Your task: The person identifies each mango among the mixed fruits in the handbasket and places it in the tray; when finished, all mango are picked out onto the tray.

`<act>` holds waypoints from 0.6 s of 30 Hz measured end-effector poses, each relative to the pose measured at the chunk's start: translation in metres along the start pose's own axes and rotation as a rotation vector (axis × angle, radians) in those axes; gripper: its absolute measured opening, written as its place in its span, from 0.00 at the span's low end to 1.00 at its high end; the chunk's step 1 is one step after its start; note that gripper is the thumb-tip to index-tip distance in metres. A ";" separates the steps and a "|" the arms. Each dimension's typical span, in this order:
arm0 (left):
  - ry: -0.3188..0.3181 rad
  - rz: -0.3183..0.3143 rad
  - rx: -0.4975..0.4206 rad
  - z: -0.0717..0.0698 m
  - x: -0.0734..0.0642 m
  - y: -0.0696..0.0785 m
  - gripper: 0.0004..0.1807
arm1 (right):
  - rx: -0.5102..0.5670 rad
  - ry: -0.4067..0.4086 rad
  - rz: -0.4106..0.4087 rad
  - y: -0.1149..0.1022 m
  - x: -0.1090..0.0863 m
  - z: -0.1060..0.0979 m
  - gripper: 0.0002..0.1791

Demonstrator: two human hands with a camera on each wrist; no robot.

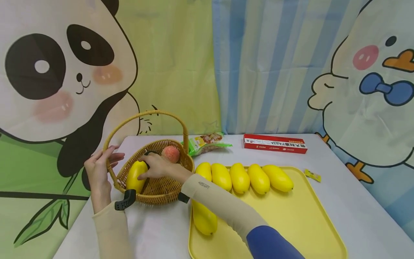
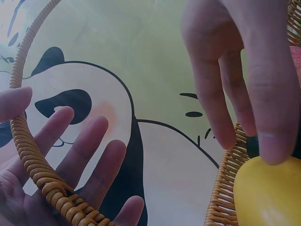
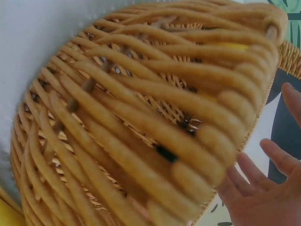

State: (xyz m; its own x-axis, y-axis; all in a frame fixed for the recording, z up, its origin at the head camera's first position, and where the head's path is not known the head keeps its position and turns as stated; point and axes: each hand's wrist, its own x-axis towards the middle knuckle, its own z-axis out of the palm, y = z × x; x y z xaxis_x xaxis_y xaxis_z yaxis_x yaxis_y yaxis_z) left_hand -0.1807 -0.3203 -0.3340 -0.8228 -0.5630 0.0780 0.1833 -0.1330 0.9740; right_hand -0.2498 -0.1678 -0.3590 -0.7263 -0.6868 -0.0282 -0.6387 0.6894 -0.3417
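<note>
My left hand [image 1: 102, 172] holds the handle [image 1: 147, 113] of a wicker basket [image 1: 158, 200]. In the left wrist view the thumb crosses over the handle, with the other fingers spread behind it. My right hand [image 1: 160, 167] reaches into the basket from the right, beside a yellow mango [image 1: 136, 177]. In the left wrist view its fingers point down at the top of the mango [image 2: 268, 193] without wrapping round it. A pink peach [image 1: 170, 154] and a dark object [image 1: 149, 154], largely hidden, also lie inside. The basket wall [image 3: 141, 103] fills most of the right wrist view.
A yellow tray [image 1: 275, 223] on the right bears a row of several mangoes [image 1: 240, 178] and another mango [image 1: 205, 219] near its left edge. Behind stand a green food packet [image 1: 207, 143] and a red pasta box [image 1: 275, 144]. A small yellow sachet [image 1: 312, 175] lies beyond the tray.
</note>
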 end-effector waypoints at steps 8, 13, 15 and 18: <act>0.000 -0.012 0.001 0.001 -0.001 0.001 0.13 | 0.054 -0.069 0.009 0.002 0.007 0.003 0.37; 0.002 -0.003 0.011 0.001 -0.001 0.000 0.13 | 0.075 -0.094 0.016 0.001 0.009 0.006 0.37; 0.003 -0.004 0.010 0.001 0.000 -0.001 0.13 | 0.077 -0.102 0.016 0.001 0.011 0.007 0.36; 0.004 -0.002 0.011 0.001 0.000 0.000 0.13 | 0.076 -0.115 0.009 0.000 0.013 0.009 0.36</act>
State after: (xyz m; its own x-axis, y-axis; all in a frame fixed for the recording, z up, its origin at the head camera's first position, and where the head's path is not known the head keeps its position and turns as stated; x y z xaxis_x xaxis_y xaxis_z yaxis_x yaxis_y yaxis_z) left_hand -0.1812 -0.3197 -0.3341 -0.8211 -0.5658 0.0748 0.1751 -0.1250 0.9766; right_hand -0.2568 -0.1788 -0.3680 -0.6955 -0.7052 -0.1376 -0.6078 0.6796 -0.4109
